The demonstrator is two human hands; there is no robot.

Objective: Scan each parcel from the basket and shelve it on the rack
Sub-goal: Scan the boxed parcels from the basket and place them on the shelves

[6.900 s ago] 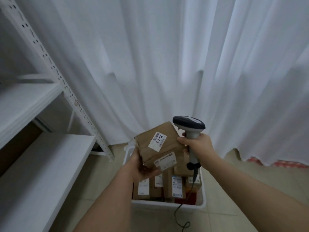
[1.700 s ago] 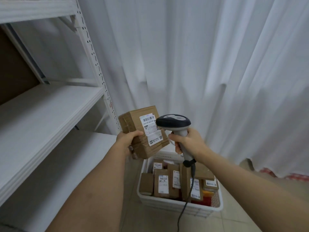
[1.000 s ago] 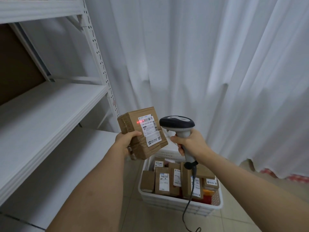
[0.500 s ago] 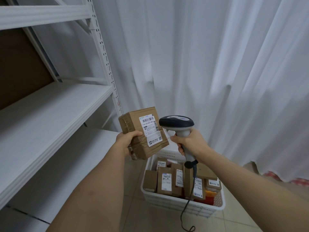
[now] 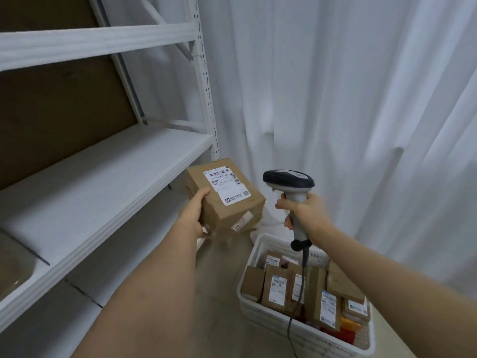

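My left hand grips a brown cardboard parcel by its left side, its white barcode label facing up. The parcel hangs in the air just right of the white rack's middle shelf. My right hand holds a grey and black barcode scanner by the handle, its head level with the parcel and a short gap to the right of it. The scanner's cable drops into the white basket on the floor, which holds several upright labelled parcels.
The rack's perforated white upright stands behind the parcel, with an upper shelf and a lower shelf. White curtains hang behind. Tiled floor lies between rack and basket.
The red scan line seen on the label a second ago is gone. My left hand has carried the parcel left toward the rack, and my view has turned left to take in more of the shelves.
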